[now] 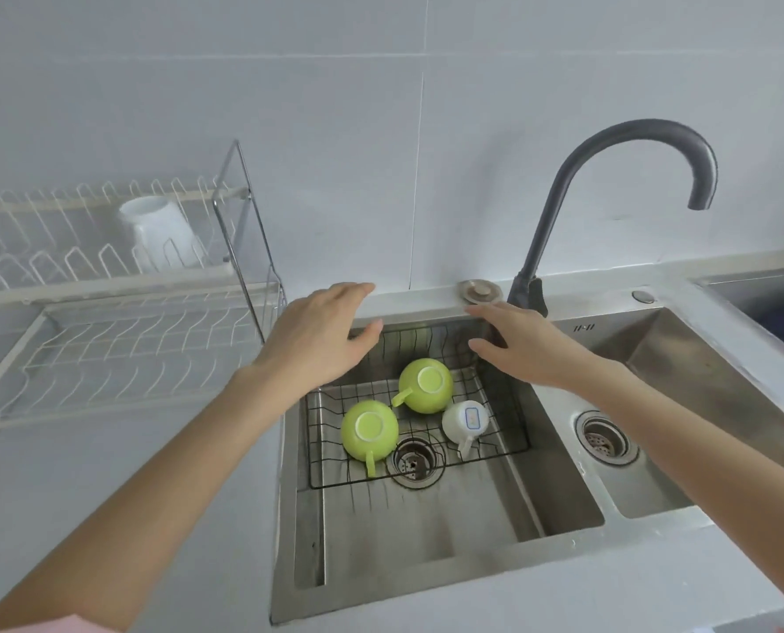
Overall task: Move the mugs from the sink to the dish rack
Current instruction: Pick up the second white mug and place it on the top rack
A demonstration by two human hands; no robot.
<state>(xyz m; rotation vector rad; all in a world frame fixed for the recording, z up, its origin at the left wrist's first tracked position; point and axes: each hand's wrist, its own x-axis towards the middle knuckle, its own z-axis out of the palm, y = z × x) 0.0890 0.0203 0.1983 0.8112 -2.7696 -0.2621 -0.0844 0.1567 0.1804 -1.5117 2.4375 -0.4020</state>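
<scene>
A: Where are the mugs?

B: All three sit upside down in the wire basket (495, 443) inside the left basin of the sink (426, 555). Nearest is a green mug (370, 430), handle pointing back at the person. Beside the drain (415, 459) on the right is a white mug (465, 420), handle also toward the person. Farthest is the second green mug (426, 385), handle pointing left.

A: Hands?

B: Both hover above the far rim of the basin, palms down, fingers spread loose, holding nothing. The mugs lie below and nearer than the fingers, so my guess is the move is down and back. The left hand (321, 338) is over the basin's left edge, closer to both green mugs. The right hand (524, 347) is closer to the white one.

A: Rack?

B: The dish rack (120, 354) stands on the bench to the left, well apart from the sink. One white cup (161, 235) is already on its upper tier. The left hand is on that side.

A: Anything unclear?

B: The rack's left end is cut off. Mug insides are hidden. The far basket wall is partly behind the hands.
</scene>
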